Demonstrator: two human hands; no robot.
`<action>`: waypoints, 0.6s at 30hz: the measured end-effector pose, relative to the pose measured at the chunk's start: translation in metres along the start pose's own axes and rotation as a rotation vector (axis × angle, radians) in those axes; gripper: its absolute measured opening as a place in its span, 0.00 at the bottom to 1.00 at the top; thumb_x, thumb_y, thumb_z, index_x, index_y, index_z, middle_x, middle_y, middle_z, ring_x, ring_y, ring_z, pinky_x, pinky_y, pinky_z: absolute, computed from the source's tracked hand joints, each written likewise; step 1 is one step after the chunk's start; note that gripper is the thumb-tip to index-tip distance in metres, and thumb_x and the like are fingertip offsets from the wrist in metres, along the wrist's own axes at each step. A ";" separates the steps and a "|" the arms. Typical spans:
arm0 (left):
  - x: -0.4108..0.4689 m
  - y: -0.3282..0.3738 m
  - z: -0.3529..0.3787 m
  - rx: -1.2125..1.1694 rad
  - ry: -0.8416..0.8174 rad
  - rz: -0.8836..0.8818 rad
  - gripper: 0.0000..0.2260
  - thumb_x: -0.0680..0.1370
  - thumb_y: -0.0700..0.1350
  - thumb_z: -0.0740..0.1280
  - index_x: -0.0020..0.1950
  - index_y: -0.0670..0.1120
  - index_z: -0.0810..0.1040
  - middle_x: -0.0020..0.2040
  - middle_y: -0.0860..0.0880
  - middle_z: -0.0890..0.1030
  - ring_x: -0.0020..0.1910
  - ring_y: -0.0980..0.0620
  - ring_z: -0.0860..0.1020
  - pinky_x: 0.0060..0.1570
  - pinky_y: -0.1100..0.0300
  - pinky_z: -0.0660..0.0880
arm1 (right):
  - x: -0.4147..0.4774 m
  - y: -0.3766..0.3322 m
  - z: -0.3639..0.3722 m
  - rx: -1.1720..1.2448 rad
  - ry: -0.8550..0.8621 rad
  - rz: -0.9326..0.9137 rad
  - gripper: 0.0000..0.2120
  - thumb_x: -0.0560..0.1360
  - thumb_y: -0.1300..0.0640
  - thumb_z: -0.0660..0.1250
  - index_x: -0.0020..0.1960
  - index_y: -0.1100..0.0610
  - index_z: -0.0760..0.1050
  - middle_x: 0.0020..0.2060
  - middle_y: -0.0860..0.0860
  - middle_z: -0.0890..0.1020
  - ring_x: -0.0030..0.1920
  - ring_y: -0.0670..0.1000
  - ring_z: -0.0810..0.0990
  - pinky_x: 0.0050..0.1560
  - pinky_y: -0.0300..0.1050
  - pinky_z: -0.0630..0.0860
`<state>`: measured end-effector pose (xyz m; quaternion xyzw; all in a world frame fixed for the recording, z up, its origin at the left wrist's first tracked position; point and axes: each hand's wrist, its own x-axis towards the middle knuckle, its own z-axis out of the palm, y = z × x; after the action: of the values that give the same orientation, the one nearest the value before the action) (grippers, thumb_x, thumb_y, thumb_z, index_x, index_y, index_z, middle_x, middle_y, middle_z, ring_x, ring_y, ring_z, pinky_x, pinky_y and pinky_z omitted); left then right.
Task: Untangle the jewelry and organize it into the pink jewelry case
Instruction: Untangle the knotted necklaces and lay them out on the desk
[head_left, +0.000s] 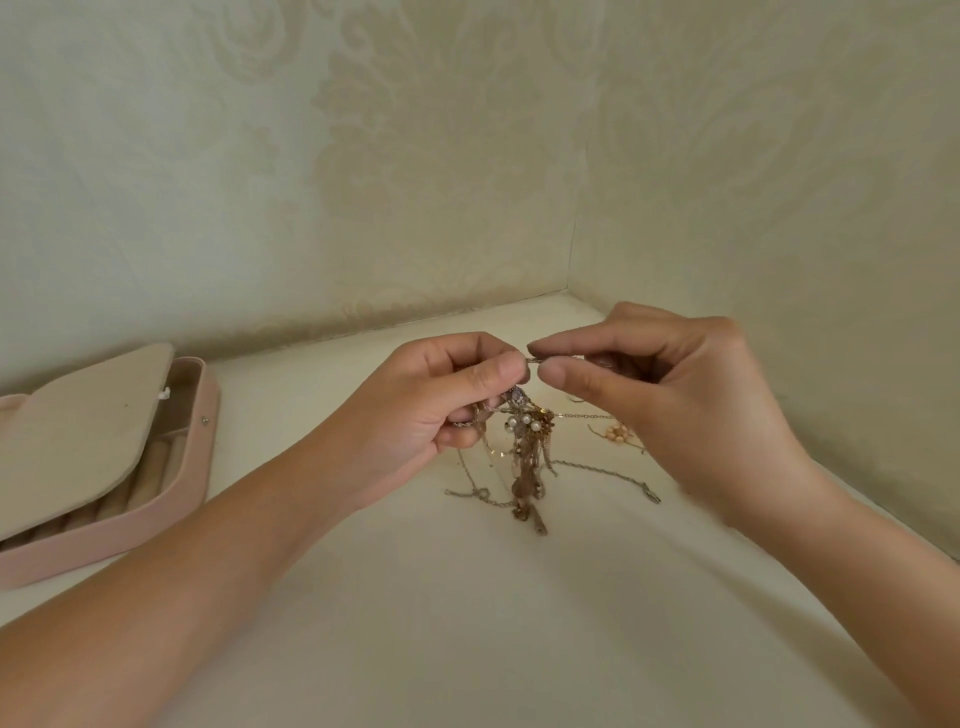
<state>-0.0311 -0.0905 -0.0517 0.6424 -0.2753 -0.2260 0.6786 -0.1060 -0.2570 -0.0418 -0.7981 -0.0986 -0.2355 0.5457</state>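
Behind everything, pale wallpaper (467, 156) with a raised leafy pattern. Below it, a desk (519, 623) under cream cloth, smooth and faintly creased, apt to hide small dropped parts, being so close in colour to pearl and pale gold. At the far left, well apart from the work, the pink jewelry case (104, 540): rounded corners, soft matt covering, one small metal stud (204, 421) on its side, lid (78, 431) raised part-way over padded beige rolls (117, 499) inside. Could be knocked by the left forearm on a wide pull. Near the middle, the left hand (441, 415), fingers curled round the top of the tangle (524, 457), thumb pressed against it; facing it, the right hand (675, 400), thumb and forefinger pinching a thin silver chain (558, 358) drawn short between the two hands, remaining fingers loosely curled. Hanging from the left hand down to the desk, the tangle: gold and silver links, small round pearls (524, 420), flat dull-gold charms (519, 488), all densely knotted. Would probably tighten under a hard sideways tug rather than loosen, perhaps snapping a fine link or shedding a pearl. Just beside it on the cloth, a loose pearl cluster (618, 432), partly hidden by the right hand and easily swept away. Smallest, a thin clasp (652, 498) ending a twisted chain (597, 466) trailing on the desk, likely to snag on the knot.
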 end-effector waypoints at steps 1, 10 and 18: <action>0.000 0.000 0.000 0.018 0.010 0.017 0.07 0.71 0.47 0.72 0.33 0.51 0.82 0.28 0.54 0.68 0.25 0.59 0.62 0.24 0.70 0.60 | 0.001 0.000 0.000 0.023 -0.008 0.024 0.06 0.66 0.53 0.73 0.43 0.48 0.85 0.28 0.43 0.72 0.30 0.42 0.68 0.31 0.29 0.64; -0.001 -0.002 0.001 0.098 0.062 0.097 0.05 0.67 0.48 0.70 0.38 0.48 0.83 0.28 0.55 0.71 0.28 0.60 0.65 0.25 0.69 0.61 | 0.003 0.003 -0.002 0.038 -0.034 0.121 0.04 0.67 0.57 0.75 0.42 0.50 0.85 0.26 0.44 0.71 0.26 0.42 0.65 0.27 0.30 0.62; -0.002 -0.003 0.000 0.097 0.021 0.050 0.04 0.69 0.44 0.74 0.34 0.50 0.82 0.28 0.56 0.71 0.26 0.61 0.67 0.24 0.71 0.61 | 0.001 0.003 -0.001 -0.125 -0.023 0.010 0.04 0.66 0.55 0.76 0.37 0.46 0.84 0.27 0.46 0.72 0.27 0.44 0.66 0.29 0.34 0.64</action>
<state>-0.0325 -0.0897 -0.0551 0.6699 -0.2946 -0.1884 0.6549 -0.1042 -0.2591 -0.0440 -0.8337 -0.0858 -0.2292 0.4950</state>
